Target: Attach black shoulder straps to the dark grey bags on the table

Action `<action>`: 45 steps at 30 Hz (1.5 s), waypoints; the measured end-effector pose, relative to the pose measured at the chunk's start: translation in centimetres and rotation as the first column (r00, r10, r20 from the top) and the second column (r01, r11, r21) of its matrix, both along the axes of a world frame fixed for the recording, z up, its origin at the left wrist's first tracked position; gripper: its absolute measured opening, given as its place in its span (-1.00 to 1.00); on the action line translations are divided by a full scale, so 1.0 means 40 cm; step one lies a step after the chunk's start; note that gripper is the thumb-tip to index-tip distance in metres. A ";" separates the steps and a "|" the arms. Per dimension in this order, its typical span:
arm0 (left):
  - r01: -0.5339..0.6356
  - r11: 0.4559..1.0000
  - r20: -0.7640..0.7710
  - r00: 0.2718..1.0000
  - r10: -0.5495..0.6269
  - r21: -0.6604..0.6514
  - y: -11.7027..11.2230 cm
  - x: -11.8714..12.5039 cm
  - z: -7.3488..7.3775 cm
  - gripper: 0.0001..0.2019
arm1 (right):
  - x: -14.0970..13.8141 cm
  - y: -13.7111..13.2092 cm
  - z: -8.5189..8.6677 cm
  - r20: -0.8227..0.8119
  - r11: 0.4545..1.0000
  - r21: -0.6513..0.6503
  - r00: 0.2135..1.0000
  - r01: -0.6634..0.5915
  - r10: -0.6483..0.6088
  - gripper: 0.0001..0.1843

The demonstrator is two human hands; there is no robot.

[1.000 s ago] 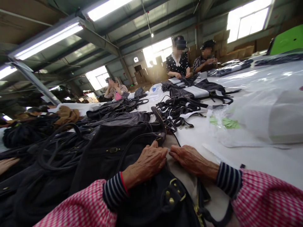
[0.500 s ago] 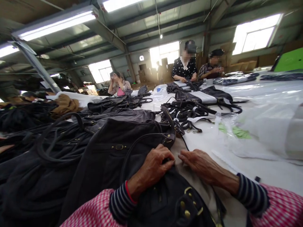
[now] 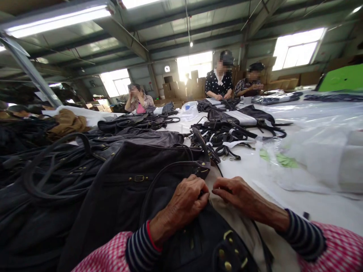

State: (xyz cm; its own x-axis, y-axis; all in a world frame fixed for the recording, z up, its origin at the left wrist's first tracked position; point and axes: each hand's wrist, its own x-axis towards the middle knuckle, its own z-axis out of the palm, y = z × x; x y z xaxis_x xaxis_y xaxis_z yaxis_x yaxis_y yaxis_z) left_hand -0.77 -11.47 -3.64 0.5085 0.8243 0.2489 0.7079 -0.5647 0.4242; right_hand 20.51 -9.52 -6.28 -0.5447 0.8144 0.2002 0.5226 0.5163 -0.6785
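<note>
one left hand [image 3: 185, 202], one right hand [image 3: 241, 194], three co-workers [image 3: 219, 81]

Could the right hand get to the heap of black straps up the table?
Probably yes: bare white table lies between the right hand and the black straps, nothing standing in the way, though it looks a stretch.

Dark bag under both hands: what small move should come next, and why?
Probably draw the hands slightly apart to widen the opening: the left hand grips the rim of the dark bag, the right hand seems to pinch the pale lining beside it, and their fingertips almost touch.
</note>
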 end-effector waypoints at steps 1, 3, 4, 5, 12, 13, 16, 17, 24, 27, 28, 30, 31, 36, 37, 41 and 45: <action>-0.009 1.000 0.007 1.000 0.009 -0.014 0.000 0.001 0.002 -0.93 | 0.004 0.001 0.000 -0.035 1.000 -0.011 0.999 -0.002 0.002 -0.75; -0.032 0.999 -0.004 0.999 0.032 -0.024 -0.001 0.001 0.007 -0.94 | 0.007 0.001 0.007 -0.071 1.000 -0.007 0.997 -0.010 0.010 -0.71; -0.042 0.999 -0.016 0.999 0.042 -0.027 -0.002 0.000 0.010 -0.94 | 0.008 0.000 0.011 -0.077 1.000 0.002 0.997 -0.007 0.007 -0.70; -0.050 0.998 -0.027 0.998 0.049 -0.030 -0.003 0.000 0.015 -0.94 | 0.007 -0.004 0.016 -0.073 1.000 0.013 0.997 0.001 -0.001 -0.69; -0.117 0.984 -0.122 0.987 0.101 -0.131 -0.022 0.008 0.066 -0.92 | -0.001 -0.058 0.032 -0.047 0.989 0.128 0.996 -0.069 0.075 -0.70; -0.139 0.980 -0.147 0.982 0.119 -0.139 -0.024 0.012 0.073 -0.92 | -0.001 -0.065 0.033 -0.052 0.985 0.150 0.994 -0.088 0.097 -0.70; -0.207 0.965 -0.202 0.964 0.173 -0.163 -0.028 0.023 0.081 -0.92 | 0.002 -0.079 0.035 -0.053 0.970 0.204 0.988 -0.133 0.146 -0.70; -0.227 0.960 -0.210 0.959 0.190 -0.167 -0.029 0.026 0.081 -0.92 | 0.003 -0.080 0.036 -0.049 0.966 0.211 0.986 -0.147 0.161 -0.70; -0.257 0.954 -0.139 0.962 0.236 -0.156 -0.033 0.031 0.064 -0.90 | -0.001 -0.073 0.029 -0.059 0.974 0.191 0.989 -0.122 0.135 -0.69; -0.254 0.952 -0.117 0.965 0.236 -0.172 -0.032 0.029 0.065 -0.90 | -0.001 -0.073 0.022 -0.061 0.962 0.243 0.988 -0.124 0.143 -0.71; -0.250 0.953 -0.114 0.966 0.233 -0.174 -0.032 0.028 0.066 -0.91 | 0.000 -0.074 0.019 -0.060 0.955 0.270 0.988 -0.124 0.145 -0.71; -0.244 0.954 -0.113 0.967 0.227 -0.175 -0.033 0.026 0.067 -0.90 | 0.002 -0.075 0.013 -0.059 0.942 0.319 0.990 -0.103 0.128 -0.72; -0.242 0.954 -0.112 0.968 0.225 -0.176 -0.033 0.025 0.068 -0.90 | 0.004 -0.076 0.011 -0.063 0.938 0.337 0.992 -0.081 0.108 -0.73; -0.244 0.951 -0.102 0.968 0.229 -0.188 -0.036 0.023 0.067 -0.91 | 0.006 -0.081 0.020 -0.090 0.956 0.286 0.991 -0.067 0.097 -0.72; -0.248 0.950 -0.098 0.968 0.233 -0.190 -0.036 0.023 0.066 -0.91 | 0.006 -0.082 0.024 -0.094 0.959 0.268 0.988 -0.095 0.124 -0.70; -0.247 0.952 -0.079 0.968 0.236 -0.179 -0.034 0.022 0.062 -0.90 | 0.006 -0.086 0.030 -0.088 0.964 0.237 0.985 -0.121 0.145 -0.69; -0.242 0.953 -0.077 0.970 0.232 -0.181 -0.032 0.022 0.061 -0.91 | 0.003 -0.086 0.026 -0.072 0.966 0.250 0.993 -0.069 0.089 -0.70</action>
